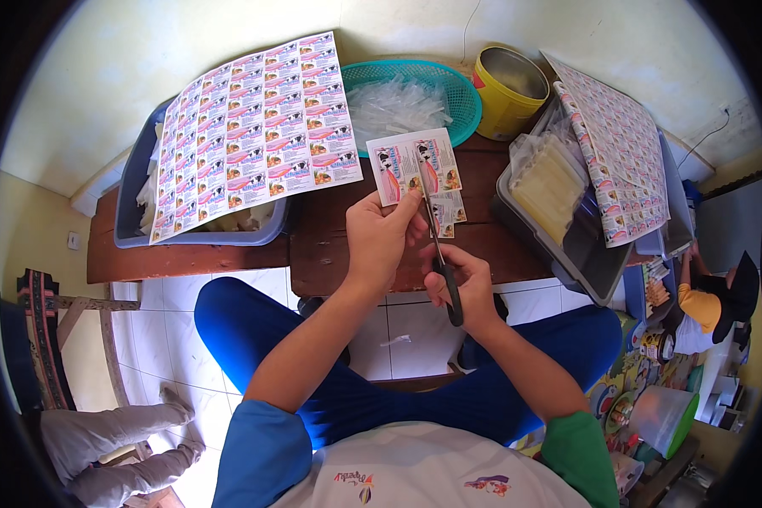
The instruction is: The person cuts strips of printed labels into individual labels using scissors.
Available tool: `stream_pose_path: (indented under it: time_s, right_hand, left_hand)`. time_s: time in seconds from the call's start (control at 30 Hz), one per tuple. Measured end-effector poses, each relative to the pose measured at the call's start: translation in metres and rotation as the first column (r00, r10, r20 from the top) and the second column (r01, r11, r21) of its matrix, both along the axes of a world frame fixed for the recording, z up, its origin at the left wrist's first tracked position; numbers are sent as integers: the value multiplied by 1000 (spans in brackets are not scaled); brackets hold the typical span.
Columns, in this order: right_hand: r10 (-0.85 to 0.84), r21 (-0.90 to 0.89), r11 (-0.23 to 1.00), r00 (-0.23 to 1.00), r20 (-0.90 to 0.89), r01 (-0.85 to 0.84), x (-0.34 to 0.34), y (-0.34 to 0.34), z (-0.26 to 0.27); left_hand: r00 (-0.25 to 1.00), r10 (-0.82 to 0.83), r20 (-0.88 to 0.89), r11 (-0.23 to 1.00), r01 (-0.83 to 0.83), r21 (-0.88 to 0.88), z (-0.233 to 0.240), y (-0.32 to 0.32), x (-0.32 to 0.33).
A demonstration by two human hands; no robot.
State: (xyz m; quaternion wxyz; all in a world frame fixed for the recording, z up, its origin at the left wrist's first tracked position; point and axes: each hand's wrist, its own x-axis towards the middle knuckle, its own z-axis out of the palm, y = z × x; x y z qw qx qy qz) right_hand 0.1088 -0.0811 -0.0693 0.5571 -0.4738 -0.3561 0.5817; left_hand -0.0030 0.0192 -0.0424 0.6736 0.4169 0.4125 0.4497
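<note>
My left hand [384, 235] pinches a small piece of printed label sheet [390, 159] by its near edge, thumb on top. In my right hand [460, 279] is a pair of scissors with dark handles [451, 293]. Their blades [433, 222] point away from me and lie over the label piece, between two columns of print. Another small label piece [454, 213] shows below it, partly covered by the blades and the upper piece. Both hands are above the near part of a brown wooden table [330, 254].
A large label sheet [260, 120] lies across a blue-grey tub [228, 238] at left. Behind my hands stand a teal basket [463, 95] of clear plastic sleeves [397, 105] and a yellow tub [508, 95]. A grey bin [600, 273] and more sheets [628, 165] sit right. Two other people [705, 305] are nearby.
</note>
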Motion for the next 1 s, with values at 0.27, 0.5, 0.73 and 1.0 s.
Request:
stream_pose_path:
  time_s: [0.27, 0.5, 0.73, 1.0]
  right_hand:
    - [-16, -15, 1000, 1000, -4, 16, -1, 0, 0]
    - [-18, -27, 999, 1000, 4, 18, -1, 0, 1]
    - [-27, -32, 999, 1000, -7, 27, -1, 0, 2]
    - [-25, -25, 999, 1000, -11, 24, -2, 0, 3]
  left_hand:
    - [1000, 4, 8, 1000, -4, -5, 0, 0, 1]
    - [998, -25, 51, 999, 27, -28, -6, 4, -1]
    - [991, -43, 124, 999, 46, -18, -4, 11, -3]
    - [994, -42, 103, 999, 43, -4, -4, 11, -2]
